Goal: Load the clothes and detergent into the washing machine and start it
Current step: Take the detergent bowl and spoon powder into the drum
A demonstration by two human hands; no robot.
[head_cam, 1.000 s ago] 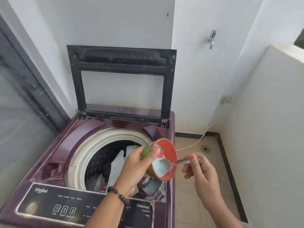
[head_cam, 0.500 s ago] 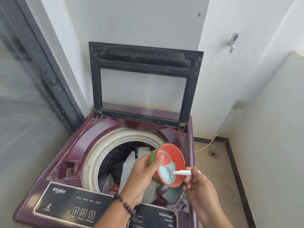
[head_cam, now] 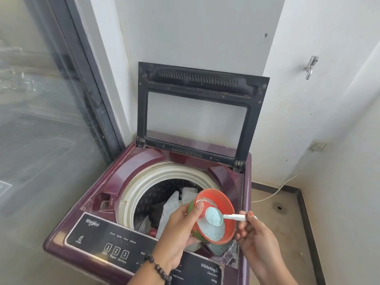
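Observation:
A maroon top-loading washing machine [head_cam: 115, 186] stands with its dark lid [head_cam: 197, 83] raised against the wall. White and dark clothes [head_cam: 170, 206] lie in its drum. My left hand [head_cam: 178, 227] grips a red and green bowl [head_cam: 227, 204] tilted above the drum's right edge, thumb on the rim. Pale blue detergent powder [head_cam: 211, 232] fills its lower part. My right hand [head_cam: 255, 239] pinches the handle of a metal spoon [head_cam: 214, 217], its heaped bowl of powder raised inside the red bowl.
The control panel [head_cam: 115, 245] with numbered buttons runs along the machine's front. A detergent tray [head_cam: 220, 248] sits below the bowl. A glass door [head_cam: 41, 120] is on the left. A tap [head_cam: 309, 65], a white cable [head_cam: 275, 192] and a floor drain [head_cam: 279, 207] are on the right.
The spoon has scooped up a heap of powder and lifted inside the bowl. The view has shifted, so the machine sits further right in frame.

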